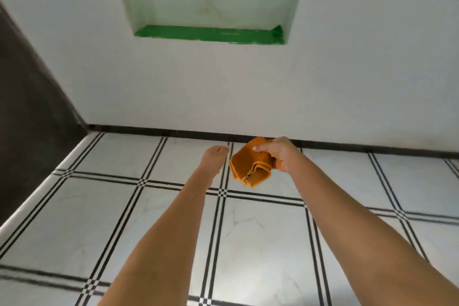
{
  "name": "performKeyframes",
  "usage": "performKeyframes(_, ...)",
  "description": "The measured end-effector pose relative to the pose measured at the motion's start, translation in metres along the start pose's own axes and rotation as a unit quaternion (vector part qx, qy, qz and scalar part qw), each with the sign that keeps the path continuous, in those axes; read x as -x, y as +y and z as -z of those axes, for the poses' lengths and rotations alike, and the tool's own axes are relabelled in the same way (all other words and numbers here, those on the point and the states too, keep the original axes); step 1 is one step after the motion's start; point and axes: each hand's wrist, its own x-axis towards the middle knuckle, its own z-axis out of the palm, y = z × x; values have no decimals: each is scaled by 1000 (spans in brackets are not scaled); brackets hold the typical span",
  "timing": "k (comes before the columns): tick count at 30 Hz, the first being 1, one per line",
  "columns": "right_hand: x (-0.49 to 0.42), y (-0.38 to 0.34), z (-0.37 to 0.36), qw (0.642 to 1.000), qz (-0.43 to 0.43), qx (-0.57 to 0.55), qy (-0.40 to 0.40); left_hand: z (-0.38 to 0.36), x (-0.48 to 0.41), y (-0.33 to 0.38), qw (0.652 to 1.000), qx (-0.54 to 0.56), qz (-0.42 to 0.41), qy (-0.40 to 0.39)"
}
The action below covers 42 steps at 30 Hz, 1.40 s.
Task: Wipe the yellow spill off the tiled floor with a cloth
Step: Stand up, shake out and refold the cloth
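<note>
Orange cloth [250, 166] — one, folded in layers — is clamped in the right grip [278, 154], held over the tiled floor [260, 238] near the black skirting [149, 130]. The left grip [212, 160], just beside the cloth, is relaxed and holds nothing. One wall niche [208, 2] — green-based — sits above.

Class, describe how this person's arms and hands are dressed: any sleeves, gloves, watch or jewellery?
Nothing is worn. The left forearm and right forearm are bare down to the picture's bottom edge: no sleeves, watch or bracelets. The left hand and right hand have no gloves. No ring shows, though some fingers are hidden.
</note>
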Motion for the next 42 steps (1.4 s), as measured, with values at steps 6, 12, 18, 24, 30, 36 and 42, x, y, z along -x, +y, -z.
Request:
performKeyframes(6,47,75,138,984,-29,-122,127,-143,38,10,991,-33,-8,-129)
performKeyframes(12,123,162,283,932,5,-244,268,-314,112,9,964,-58,6,-258)
performKeyframes(18,217,261,428,845,-9,-319,428,-495,230,8,907,-102,-8,-409)
performKeyframes(24,292,342,530,743,-29,-386,545,-635,324,-4,823,-178,-29,-538)
performKeyframes(30,355,414,626,637,-41,-435,635,-768,416,-18,740,-232,-41,-631)
performKeyframes(36,410,477,728,555,-77,-458,690,-904,505,-24,669,-271,-49,-691)
performKeyframes(42,456,556,827,449,-113,-506,728,-1025,599,-42,587,-337,-44,-735)
